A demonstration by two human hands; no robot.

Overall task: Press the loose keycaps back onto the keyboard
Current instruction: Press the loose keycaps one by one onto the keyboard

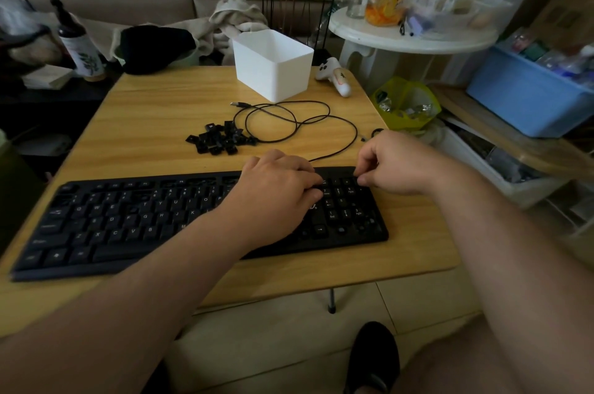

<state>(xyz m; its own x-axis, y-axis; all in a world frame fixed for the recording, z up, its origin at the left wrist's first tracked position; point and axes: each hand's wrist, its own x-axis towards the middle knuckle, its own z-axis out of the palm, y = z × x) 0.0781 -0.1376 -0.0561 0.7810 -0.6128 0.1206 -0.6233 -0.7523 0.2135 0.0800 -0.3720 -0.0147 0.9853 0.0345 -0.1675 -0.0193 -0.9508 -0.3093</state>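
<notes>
A: Status?
B: Keyboard (135,220) nearest, long axis left-right. Left hand (276,194) lies flat on its right part, fingers pressing down. Right hand (395,165) curled at the number pad's top row, fingertips pinched; can't tell if a cap's in there.
A: Spares?
B: Loose keycaps (218,139) piled just behind the keyboard, left of both hands. Left hand's nearer. White box (273,66) further back.

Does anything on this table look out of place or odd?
Yes: a heap of loose keycaps lies on the table behind the keyboard, off their switches, beside its tangled cable.
</notes>
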